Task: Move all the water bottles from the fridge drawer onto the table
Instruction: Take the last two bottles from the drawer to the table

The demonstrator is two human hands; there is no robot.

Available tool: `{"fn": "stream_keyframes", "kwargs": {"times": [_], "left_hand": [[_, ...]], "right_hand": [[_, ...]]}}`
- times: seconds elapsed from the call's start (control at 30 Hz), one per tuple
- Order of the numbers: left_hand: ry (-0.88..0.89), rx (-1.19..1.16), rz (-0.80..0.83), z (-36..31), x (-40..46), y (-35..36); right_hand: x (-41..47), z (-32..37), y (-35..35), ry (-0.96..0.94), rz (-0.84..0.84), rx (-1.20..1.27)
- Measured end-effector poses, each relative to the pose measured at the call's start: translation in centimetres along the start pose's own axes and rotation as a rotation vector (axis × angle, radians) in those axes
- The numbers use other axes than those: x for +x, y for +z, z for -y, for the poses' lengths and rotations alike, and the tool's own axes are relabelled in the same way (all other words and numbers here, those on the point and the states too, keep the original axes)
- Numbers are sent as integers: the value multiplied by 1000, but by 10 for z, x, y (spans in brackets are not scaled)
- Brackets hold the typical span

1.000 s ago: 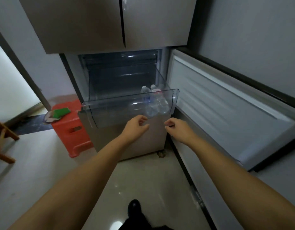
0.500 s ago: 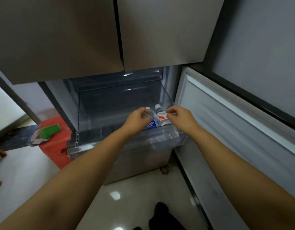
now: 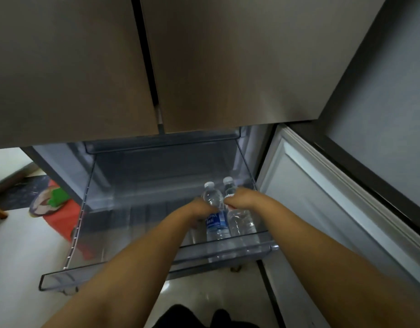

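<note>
Two bottles stand upright, touching, in the near right corner of the clear drawer [image 3: 69, 261]. The left hand [image 3: 199, 209] wraps the blue-labelled bottle [image 3: 214, 216], the right hand [image 3: 239, 198] the red-labelled bottle [image 3: 237, 218] (caps poking above both fists), so each lifts straight up.

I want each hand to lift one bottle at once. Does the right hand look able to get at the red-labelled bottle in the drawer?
Probably yes. The right hand is already closed around the red-labelled bottle below its cap, the drawer is pulled out and open on top, and the left hand keeps to the blue-labelled bottle beside it.
</note>
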State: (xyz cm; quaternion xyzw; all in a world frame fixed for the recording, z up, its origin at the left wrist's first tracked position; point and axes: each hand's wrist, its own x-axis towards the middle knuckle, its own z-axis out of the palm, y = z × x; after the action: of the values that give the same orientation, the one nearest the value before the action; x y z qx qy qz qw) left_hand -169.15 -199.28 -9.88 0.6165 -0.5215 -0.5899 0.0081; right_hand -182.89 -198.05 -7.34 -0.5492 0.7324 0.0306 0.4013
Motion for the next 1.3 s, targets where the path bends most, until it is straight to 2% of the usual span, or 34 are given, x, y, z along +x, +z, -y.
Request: {"fn": "stream_keyframes", "kwargs": {"times": [0.1,0.3,0.53,0.67,0.77,0.9,0.97,1.03,1.13,1.3], "left_hand": [[-67,-97,43,6,17,4],[-112,-198,4,18,34,3],[-122,-263,5,26,38,0],[-145,-316,43,29,39,-3],[-159,-346,52,30,39,-2],[-191,-440,95,32,39,-7],[-208,-580,108,31,36,-12],[-203,-751,120,28,36,-17],[-181,-933,125,22,37,-28],[-102,-1052,234,11,16,-42]], "right_hand": [[9,9,-13,9,15,24],[11,7,-9,80,18,110],[20,16,3,125,50,-124],[42,-6,31,256,39,-18],[43,-7,36,266,-3,68],[46,-14,31,157,-2,208],[47,-20,27,114,15,313],[45,-21,22,93,47,558],[40,-18,11,116,187,976],[31,-14,-11,16,346,1213]]}}
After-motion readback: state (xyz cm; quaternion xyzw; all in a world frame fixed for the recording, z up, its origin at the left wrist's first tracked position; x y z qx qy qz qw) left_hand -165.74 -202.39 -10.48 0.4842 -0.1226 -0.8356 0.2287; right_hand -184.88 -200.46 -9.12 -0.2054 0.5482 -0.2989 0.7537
